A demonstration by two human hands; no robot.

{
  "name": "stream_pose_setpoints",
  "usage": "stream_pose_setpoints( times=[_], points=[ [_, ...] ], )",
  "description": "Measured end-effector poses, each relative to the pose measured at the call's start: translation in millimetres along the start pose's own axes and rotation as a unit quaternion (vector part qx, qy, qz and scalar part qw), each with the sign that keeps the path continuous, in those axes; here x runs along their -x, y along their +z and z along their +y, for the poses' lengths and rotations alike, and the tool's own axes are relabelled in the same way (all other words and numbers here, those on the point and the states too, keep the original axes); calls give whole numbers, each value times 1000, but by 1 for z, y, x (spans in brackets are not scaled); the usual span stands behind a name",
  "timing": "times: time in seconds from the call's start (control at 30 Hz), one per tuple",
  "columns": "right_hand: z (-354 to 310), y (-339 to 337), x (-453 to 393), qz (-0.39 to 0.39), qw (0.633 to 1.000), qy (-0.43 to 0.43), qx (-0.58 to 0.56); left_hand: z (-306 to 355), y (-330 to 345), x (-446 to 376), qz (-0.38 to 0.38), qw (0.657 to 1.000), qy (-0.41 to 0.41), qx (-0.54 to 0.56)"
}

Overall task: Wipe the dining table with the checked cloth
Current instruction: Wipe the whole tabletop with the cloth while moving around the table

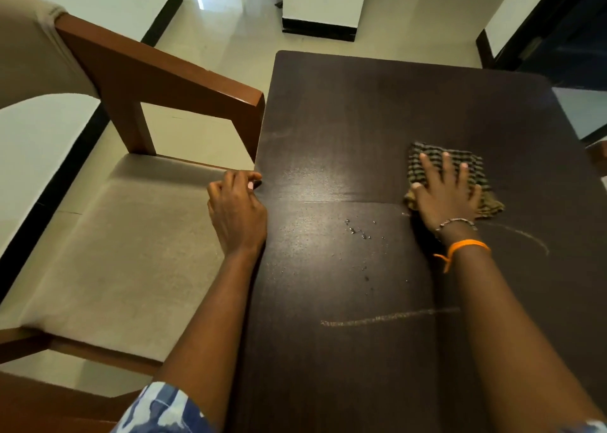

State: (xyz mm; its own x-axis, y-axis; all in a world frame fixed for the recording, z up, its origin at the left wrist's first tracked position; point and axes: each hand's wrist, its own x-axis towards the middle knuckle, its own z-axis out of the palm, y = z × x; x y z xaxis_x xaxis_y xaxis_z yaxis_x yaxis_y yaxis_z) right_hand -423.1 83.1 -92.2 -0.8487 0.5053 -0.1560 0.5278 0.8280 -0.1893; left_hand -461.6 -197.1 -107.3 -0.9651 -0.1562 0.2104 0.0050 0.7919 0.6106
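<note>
The dark brown dining table (pixel 377 110) fills the right half of the view. A checked cloth (pixel 427 156), black and tan, lies folded on its right part. My right hand (pixel 446 196) presses flat on the cloth with fingers spread, covering its near half. My left hand (pixel 236 212) rests on the table's left edge with fingers curled, holding nothing that I can see. Small water drops and crumbs (pixel 358 230) sit on the table between my hands. Pale smear lines (pixel 387 317) cross the near surface.
A wooden armchair (pixel 157 81) with a beige seat cushion (pixel 124 248) stands tight against the table's left side. Pale tiled floor (pixel 249 35) and white walls with black skirting lie beyond the table's far edge.
</note>
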Motion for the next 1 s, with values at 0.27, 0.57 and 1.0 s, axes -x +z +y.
stream_pose_setpoints(
  times=[0.27, 0.57, 1.0],
  points=[
    [-99, 30, 39, -27, 970, -240, 29, 70, -1, 13, -96, 994, 45, -29],
    [64, -10, 3, -8, 997, -79, -3, 164, 40, 53, -263, 952, 151, -40],
    [144, -32, -10, -8, 996, 79, -32, 210, 74, 89, -364, 868, 234, -242]
  ],
)
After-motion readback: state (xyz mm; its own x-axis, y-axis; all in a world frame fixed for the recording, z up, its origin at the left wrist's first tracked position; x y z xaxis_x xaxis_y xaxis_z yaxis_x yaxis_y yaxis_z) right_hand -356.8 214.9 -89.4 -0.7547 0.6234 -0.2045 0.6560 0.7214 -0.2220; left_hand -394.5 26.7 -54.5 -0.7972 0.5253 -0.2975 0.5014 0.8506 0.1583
